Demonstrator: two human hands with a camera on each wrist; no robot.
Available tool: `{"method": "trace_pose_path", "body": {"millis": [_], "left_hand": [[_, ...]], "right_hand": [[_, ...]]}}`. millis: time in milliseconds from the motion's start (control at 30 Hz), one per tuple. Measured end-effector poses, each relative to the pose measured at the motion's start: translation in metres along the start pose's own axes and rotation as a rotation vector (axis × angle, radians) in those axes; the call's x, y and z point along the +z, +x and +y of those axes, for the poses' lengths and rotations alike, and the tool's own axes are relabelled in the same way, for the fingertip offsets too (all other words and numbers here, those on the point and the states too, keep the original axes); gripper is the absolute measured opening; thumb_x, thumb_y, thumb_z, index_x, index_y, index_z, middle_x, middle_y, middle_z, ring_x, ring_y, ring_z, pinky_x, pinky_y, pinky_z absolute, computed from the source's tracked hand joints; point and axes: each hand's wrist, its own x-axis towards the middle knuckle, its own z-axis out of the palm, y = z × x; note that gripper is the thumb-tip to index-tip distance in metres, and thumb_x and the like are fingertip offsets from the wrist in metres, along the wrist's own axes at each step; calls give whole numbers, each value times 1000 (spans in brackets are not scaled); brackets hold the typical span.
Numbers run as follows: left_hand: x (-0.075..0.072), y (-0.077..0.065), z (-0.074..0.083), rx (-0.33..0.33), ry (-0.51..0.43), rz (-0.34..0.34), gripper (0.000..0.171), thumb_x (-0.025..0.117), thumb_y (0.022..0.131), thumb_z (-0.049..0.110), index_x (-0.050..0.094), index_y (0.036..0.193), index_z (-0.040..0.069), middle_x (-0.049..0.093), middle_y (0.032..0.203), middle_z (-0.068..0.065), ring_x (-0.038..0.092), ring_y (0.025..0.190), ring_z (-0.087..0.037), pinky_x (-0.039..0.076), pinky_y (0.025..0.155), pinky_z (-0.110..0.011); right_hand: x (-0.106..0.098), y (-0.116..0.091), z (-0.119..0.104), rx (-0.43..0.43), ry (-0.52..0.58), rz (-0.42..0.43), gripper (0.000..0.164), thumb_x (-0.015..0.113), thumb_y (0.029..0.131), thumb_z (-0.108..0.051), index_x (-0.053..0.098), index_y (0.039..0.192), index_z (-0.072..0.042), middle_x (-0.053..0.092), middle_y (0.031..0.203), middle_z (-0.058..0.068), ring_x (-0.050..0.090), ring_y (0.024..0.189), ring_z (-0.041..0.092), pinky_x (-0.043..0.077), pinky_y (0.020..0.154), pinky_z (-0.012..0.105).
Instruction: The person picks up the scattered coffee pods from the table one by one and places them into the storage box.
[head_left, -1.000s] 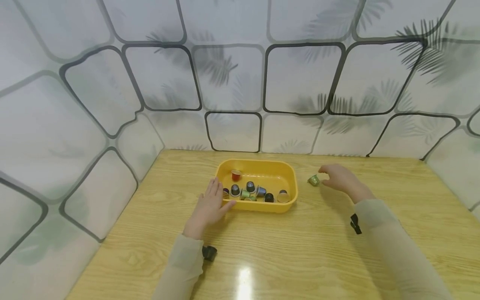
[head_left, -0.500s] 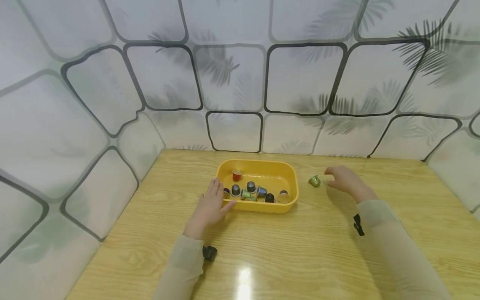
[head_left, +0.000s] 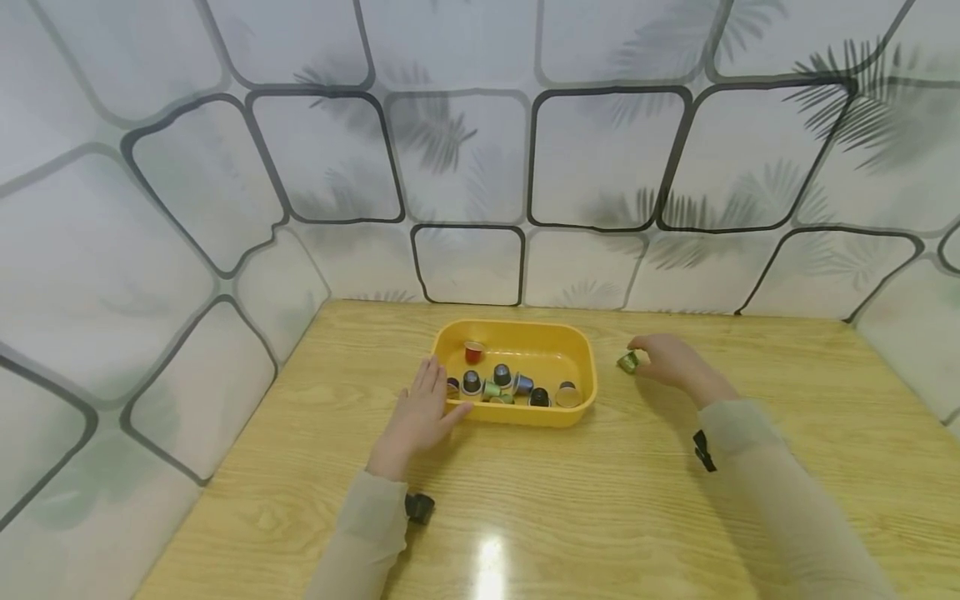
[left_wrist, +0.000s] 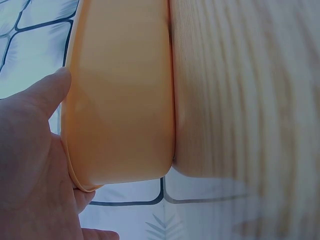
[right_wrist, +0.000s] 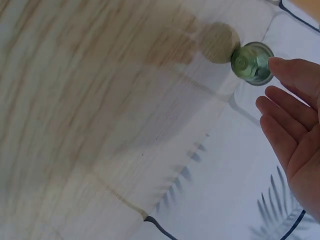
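A yellow tray (head_left: 527, 415) stands on the table and holds several coffee capsules, among them a red capsule (head_left: 473, 352), a blue capsule (head_left: 523, 383) and a black capsule (head_left: 539, 397). My left hand (head_left: 420, 414) lies against the tray's left end, fingers extended along the side, thumb at the near rim; the left wrist view shows the thumb on the tray wall (left_wrist: 120, 100). To the right of the tray, my right hand (head_left: 672, 365) pinches a green coffee capsule (right_wrist: 250, 62) at its edge. The thumb overlaps the capsule in the right wrist view; the index finger is hidden there.
The wooden table (head_left: 540, 500) reaches back to a pale wall (head_left: 585, 150) with a stone-and-leaf pattern. Another patterned wall (head_left: 112, 250) bounds the left side. A dark wrist camera (head_left: 418, 507) sits by the left sleeve.
My right hand first drew slightly right, away from the green capsule, then came back left onto it. The left hand and tray have stayed put.
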Motion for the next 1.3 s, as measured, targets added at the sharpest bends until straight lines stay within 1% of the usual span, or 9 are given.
{"method": "trace_pose_path", "body": {"millis": [100, 233, 367, 667, 867, 1033, 1300], "left_hand": [[0, 0, 0, -2, 6, -7, 79, 35, 90, 52, 17, 137, -7, 3, 144, -20, 1, 132, -30, 20, 96, -58], [0, 0, 0, -6, -4, -11, 79, 35, 90, 52, 16, 138, -7, 2, 145, -20, 0, 132, -29, 19, 96, -58], [0, 0, 0, -6, -12, -10, 79, 35, 90, 52, 15, 138, -7, 1, 145, -19, -1, 132, -29, 19, 96, -58], [1, 1, 0, -6, -19, -5, 77, 38, 90, 49, 16, 138, -7, 2, 145, -20, 0, 132, -29, 18, 96, -58], [1, 1, -1, -4, -16, -12, 78, 36, 90, 51, 16, 138, -7, 1, 145, -19, -1, 132, -28, 18, 97, -57], [0, 0, 0, -1, -21, -12, 78, 37, 90, 51, 16, 138, -7, 2, 144, -20, 0, 132, -29, 19, 97, -57], [0, 0, -1, -3, -16, -10, 77, 37, 90, 50, 16, 138, -7, 2, 144, -20, 0, 132, -29, 19, 96, -58]], "right_hand": [[3, 4, -5, -8, -5, -6, 33, 62, 76, 1, 56, 108, 8, 57, 105, 24, 52, 96, 40, 41, 81, 50], [7, 8, -8, 5, -20, -24, 31, 62, 76, 1, 58, 106, 6, 58, 104, 23, 53, 95, 38, 42, 81, 48], [10, 10, -9, 8, -29, -30, 29, 65, 76, -2, 59, 104, 6, 59, 102, 22, 54, 94, 37, 42, 81, 47], [17, 11, -6, -22, -42, -68, 25, 63, 74, 2, 60, 99, 4, 60, 96, 20, 55, 89, 36, 43, 78, 47], [20, 11, -4, -70, -55, -66, 24, 63, 71, 5, 61, 94, 4, 61, 93, 19, 56, 87, 36, 44, 76, 46], [21, 10, -4, -92, -62, -59, 20, 61, 70, 7, 61, 90, 2, 62, 87, 15, 58, 83, 33, 46, 73, 44], [20, 8, -7, -90, -46, -54, 20, 60, 70, 9, 61, 88, 1, 62, 86, 13, 57, 81, 31, 46, 72, 43]]}}
